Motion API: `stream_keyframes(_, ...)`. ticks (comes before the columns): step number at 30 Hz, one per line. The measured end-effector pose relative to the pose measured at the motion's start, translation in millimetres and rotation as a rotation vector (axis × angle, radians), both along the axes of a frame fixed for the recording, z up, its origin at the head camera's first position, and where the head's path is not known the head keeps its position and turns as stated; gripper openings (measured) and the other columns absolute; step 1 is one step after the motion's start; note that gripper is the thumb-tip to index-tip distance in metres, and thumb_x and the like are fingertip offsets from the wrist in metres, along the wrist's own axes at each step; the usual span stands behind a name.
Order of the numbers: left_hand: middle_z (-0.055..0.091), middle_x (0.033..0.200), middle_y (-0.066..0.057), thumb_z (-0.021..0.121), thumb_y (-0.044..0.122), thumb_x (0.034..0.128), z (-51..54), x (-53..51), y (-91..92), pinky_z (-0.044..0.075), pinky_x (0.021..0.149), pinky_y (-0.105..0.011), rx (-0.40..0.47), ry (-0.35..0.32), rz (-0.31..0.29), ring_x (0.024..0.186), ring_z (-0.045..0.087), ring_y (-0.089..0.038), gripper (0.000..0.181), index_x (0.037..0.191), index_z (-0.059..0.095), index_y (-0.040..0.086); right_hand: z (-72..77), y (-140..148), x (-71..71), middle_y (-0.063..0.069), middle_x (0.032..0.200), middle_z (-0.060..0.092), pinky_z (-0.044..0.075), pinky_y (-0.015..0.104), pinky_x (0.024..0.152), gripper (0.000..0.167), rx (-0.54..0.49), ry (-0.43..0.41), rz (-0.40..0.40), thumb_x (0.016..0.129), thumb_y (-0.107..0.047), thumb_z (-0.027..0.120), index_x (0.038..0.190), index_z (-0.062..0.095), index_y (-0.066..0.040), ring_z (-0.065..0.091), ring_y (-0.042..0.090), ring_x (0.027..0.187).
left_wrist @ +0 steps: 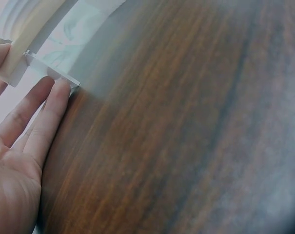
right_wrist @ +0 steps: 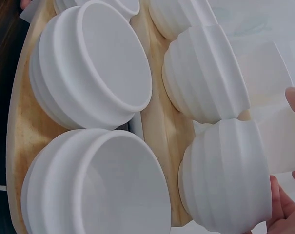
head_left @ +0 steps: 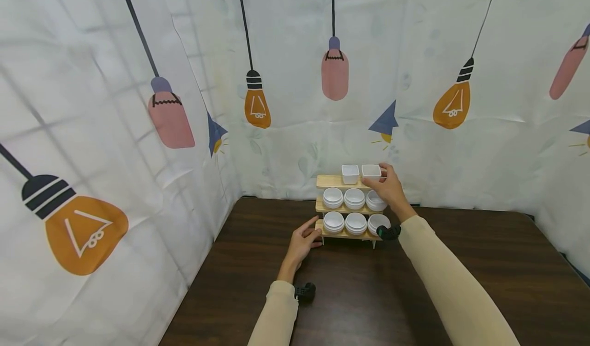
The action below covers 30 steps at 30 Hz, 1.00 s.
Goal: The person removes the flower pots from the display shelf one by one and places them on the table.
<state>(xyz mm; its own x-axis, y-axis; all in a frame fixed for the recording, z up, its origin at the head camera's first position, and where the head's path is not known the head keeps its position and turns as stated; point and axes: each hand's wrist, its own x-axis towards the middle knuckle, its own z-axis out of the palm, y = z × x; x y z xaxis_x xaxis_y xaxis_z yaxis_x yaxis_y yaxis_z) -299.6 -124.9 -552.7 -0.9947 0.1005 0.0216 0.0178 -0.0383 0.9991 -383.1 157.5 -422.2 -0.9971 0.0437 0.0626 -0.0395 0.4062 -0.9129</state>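
Where the top tier ends on the right: my right hand (head_left: 392, 188) pinches a small, glossy white square cup (head_left: 371, 171), fingertips at its right side and lower front.
Square cup: at the right end of the top tier of a three-tiered pale wooden stand (head_left: 328, 182), just beside a second white square cup (head_left: 350, 174); its mouth is wide and faces up. Whether its base touches the wood, I cannot tell.
Left hand: my left hand (head_left: 301, 241) touches the left end of the bottom tier, visible fingers mostly straight, two against a thin pale leg (left_wrist: 46, 67); I cannot tell if they pinch the wood.
Middle tier: three round white bowls with ribbed sides (head_left: 354, 197), the rightmost partly hidden by my right hand.
Bottom tier: three round white bowls with stepped sides (head_left: 356, 223); a black wrist device (head_left: 388, 232) overlaps the rightmost.
Right wrist view: the square cups look washed out behind the ribbed bowls, and my fingers are cut off at the edge.
Left wrist view: hazy, the stand cropped at upper left, the dark brown wood-grain table (left_wrist: 152, 126) filling most of it.
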Motion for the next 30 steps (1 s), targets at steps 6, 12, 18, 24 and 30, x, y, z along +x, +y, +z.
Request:
stream_keyframes(6, 0.072, 0.106, -0.010, 0.066, 0.017, 0.1014, 0.1, 0.6, 0.2, 0.065, 0.087, -0.039, 0.006, -0.011, 0.003, 0.108, 0.069, -0.041, 0.050, 0.150, 0.055, 0.017, 2.2, -0.7, -1.5, 0.026, 0.159, 0.035, 0.042, 0.057, 0.116, 0.097, -0.002, -0.003, 0.010, 0.092, -0.040, 0.077, 0.164, 0.018, -0.011, 0.042, 0.042, 0.138)
stream_keyframes(12, 0.072, 0.105, -0.011, 0.067, 0.018, 0.1012, 0.7, 0.9, 0.2, 0.065, 0.088, -0.040, 0.005, -0.015, 0.003, 0.106, 0.069, -0.039, 0.049, 0.149, 0.055, 0.019, 4.7, -3.7, -0.1, 0.028, 0.158, 0.036, 0.042, 0.058, 0.115, 0.097, 0.009, 0.005, 0.007, 0.092, -0.041, 0.076, 0.163, 0.018, -0.010, 0.042, 0.043, 0.138)
stream_keyframes(18, 0.072, 0.106, -0.011, 0.066, 0.017, 0.1015, 0.6, 0.6, 0.7, 0.065, 0.088, -0.040, 0.002, -0.013, 0.004, 0.108, 0.069, -0.041, 0.049, 0.149, 0.055, 0.018, 1.8, -4.8, -2.0, 0.026, 0.157, 0.038, 0.043, 0.058, 0.115, 0.093, 0.020, 0.020, -0.014, 0.092, -0.041, 0.077, 0.161, 0.023, -0.010, 0.043, 0.042, 0.137)
stream_keyframes(24, 0.072, 0.107, -0.011, 0.066, 0.017, 0.1013, 0.1, 0.5, 0.6, 0.066, 0.087, -0.038, -0.004, -0.017, 0.006, 0.107, 0.070, -0.037, 0.048, 0.148, 0.056, 0.020, 0.6, -5.4, -2.5, 0.025, 0.156, 0.041, 0.044, 0.058, 0.115, 0.091, 0.019, 0.036, -0.024, 0.091, -0.041, 0.077, 0.160, 0.026, -0.008, 0.045, 0.042, 0.136)
stream_keyframes(30, 0.072, 0.107, -0.012, 0.066, 0.017, 0.1013, -0.5, -0.3, 0.1, 0.066, 0.086, -0.037, -0.002, -0.016, 0.006, 0.107, 0.070, -0.036, 0.048, 0.148, 0.057, 0.020, 1.2, -5.2, -1.1, 0.024, 0.157, 0.040, 0.044, 0.058, 0.115, 0.090, 0.018, 0.030, -0.037, 0.091, -0.041, 0.077, 0.160, 0.027, -0.010, 0.044, 0.041, 0.136)
